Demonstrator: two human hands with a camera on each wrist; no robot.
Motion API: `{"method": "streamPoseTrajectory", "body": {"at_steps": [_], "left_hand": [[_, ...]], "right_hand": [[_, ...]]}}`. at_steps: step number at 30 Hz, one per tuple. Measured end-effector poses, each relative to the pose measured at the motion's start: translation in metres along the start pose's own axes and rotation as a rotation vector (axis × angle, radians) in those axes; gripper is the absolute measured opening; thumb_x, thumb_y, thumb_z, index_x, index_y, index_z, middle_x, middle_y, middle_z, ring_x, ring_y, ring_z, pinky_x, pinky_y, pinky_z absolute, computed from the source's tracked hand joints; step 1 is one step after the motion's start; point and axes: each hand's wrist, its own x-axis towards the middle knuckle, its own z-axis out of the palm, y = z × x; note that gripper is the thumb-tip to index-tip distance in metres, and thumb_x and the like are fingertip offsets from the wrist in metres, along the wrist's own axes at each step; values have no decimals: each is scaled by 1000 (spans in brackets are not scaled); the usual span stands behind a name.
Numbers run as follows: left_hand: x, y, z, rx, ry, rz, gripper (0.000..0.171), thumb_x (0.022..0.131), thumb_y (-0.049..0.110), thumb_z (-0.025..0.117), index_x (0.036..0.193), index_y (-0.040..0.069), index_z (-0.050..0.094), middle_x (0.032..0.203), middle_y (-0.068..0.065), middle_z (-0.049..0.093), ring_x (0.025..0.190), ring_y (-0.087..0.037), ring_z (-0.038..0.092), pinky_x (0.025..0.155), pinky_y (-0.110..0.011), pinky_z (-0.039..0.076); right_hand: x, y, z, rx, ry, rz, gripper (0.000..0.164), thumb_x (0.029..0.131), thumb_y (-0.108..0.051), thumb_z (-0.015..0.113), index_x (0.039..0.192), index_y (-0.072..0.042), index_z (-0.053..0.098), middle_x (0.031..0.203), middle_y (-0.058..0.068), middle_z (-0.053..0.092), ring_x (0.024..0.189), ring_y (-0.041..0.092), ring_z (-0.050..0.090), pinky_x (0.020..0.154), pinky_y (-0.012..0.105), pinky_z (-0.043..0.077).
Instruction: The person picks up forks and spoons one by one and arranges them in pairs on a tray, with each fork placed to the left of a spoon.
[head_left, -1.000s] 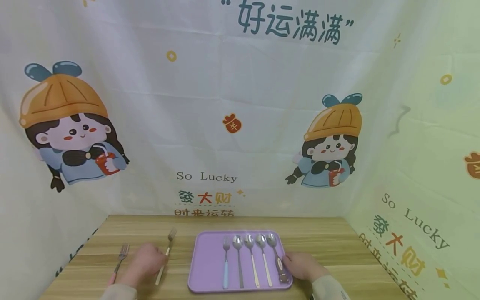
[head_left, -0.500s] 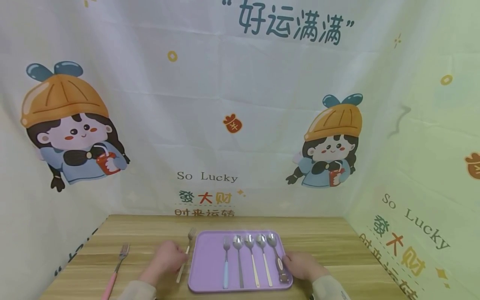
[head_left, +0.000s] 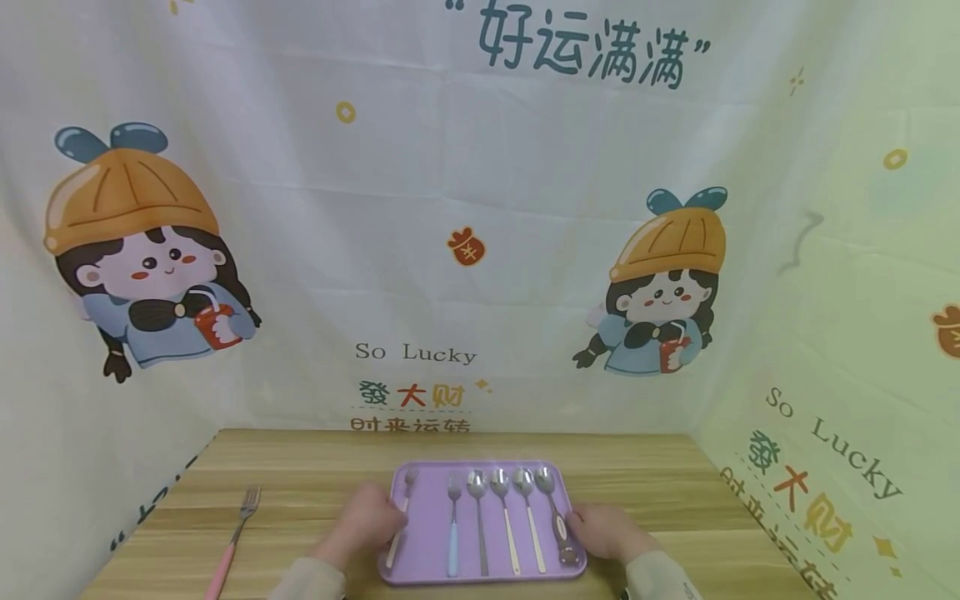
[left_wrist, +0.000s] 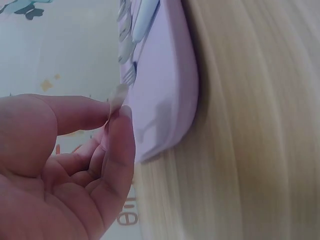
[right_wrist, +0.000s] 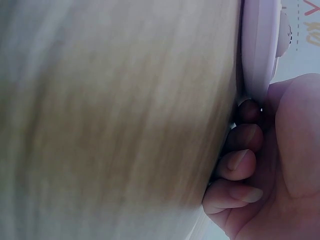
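Observation:
In the head view a purple tray [head_left: 429, 521] lies on the table. My left hand [head_left: 372, 515] pinches a fork with a cream handle [head_left: 395, 546] between thumb and fingers, over the tray's left side with the tines pointing away. The left wrist view shows the handle end [left_wrist: 117, 98] in that pinch, close over the tray [left_wrist: 165, 85]. My right hand [head_left: 602, 529] grips the tray's right edge; in the right wrist view its curled fingers [right_wrist: 239, 162] sit low against the table beside the tray wall [right_wrist: 260, 45]. On the tray, a blue-handled fork [head_left: 453, 546] lies beside several spoons [head_left: 481, 525].
A pink-handled fork [head_left: 222, 571] lies on the wooden table [head_left: 300, 475] to the left, apart from the tray. The rightmost spoon has a brown bear handle [head_left: 562, 537]. A printed cloth [head_left: 525, 292] hangs behind the table and along both sides.
My left hand has carried the cream-handled fork rightward from the bare table to over the tray's left side. My right hand has stayed at the tray's right edge.

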Motion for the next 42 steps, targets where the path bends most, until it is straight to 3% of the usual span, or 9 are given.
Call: {"method": "streamPoseTrajectory", "body": {"at_steps": [6, 10, 15, 22, 25, 28, 34, 38, 42], "left_hand": [[8, 0, 21, 7, -21, -52, 19, 83, -5, 68, 71, 6, 56, 68, -9, 59, 58, -21, 59, 52, -31, 56], [20, -14, 37, 70, -6, -52, 15, 80, -2, 69, 74, 5, 57, 71, -10, 60, 61, -24, 60, 53, -31, 55], [26, -21, 47, 111, -8, -57, 19, 79, -1, 71, 72, 9, 57, 71, -7, 59, 64, -22, 58, 54, -31, 52], [43, -43, 64, 121, 10, 7, 28, 79, 6, 79, 65, 12, 56, 64, -3, 58, 58, -19, 57, 51, -31, 49], [49, -52, 69, 104, 21, 49, 31, 78, 9, 83, 62, 13, 56, 61, -3, 59, 56, -19, 57, 50, -31, 50], [51, -56, 71, 103, 32, 75, 32, 78, 10, 86, 62, 12, 58, 60, -3, 60, 55, -18, 59, 49, -31, 51], [43, -46, 69, 140, 32, 36, 30, 83, 12, 88, 71, 10, 60, 69, -4, 61, 63, -19, 59, 56, -31, 51], [40, -41, 69, 156, 41, 29, 31, 83, 12, 87, 72, 10, 59, 69, -5, 60, 63, -20, 58, 57, -31, 51], [44, -44, 72, 143, 39, 36, 30, 81, 12, 87, 70, 11, 58, 68, -5, 60, 61, -19, 58, 56, -31, 51]], "right_hand": [[4, 6, 6, -9, -3, -9, 51, 116, -44, 37, 111, -11, 76, 101, 13, 77, 94, 33, 73, 95, 62, 59], [2, 1, 1, 8, -16, 4, 45, 115, -40, 42, 114, -10, 76, 104, 14, 78, 99, 35, 74, 100, 64, 57], [1, 4, 2, -9, -19, -6, 53, 116, -45, 34, 110, -11, 75, 97, 12, 75, 91, 29, 70, 95, 60, 59], [-7, -13, -10, 38, 1, 18, 40, 115, -35, 44, 107, -11, 75, 98, 12, 76, 96, 35, 72, 102, 64, 56], [-7, -13, -11, 10, -18, 17, 41, 115, -36, 42, 106, -13, 74, 97, 10, 75, 94, 31, 72, 101, 61, 57], [-6, -10, -8, 4, -18, 10, 43, 115, -37, 41, 107, -12, 74, 97, 10, 75, 92, 29, 71, 99, 61, 58], [4, 4, 4, -11, -14, -10, 50, 116, -43, 37, 112, -10, 75, 100, 12, 76, 92, 31, 71, 96, 62, 58], [0, -3, -1, 2, -9, 12, 44, 116, -39, 41, 113, -11, 76, 101, 10, 77, 94, 30, 72, 99, 62, 58], [10, 13, 11, 7, 5, 9, 44, 115, -44, 42, 111, -17, 77, 101, 5, 77, 97, 28, 73, 101, 62, 58]]}}
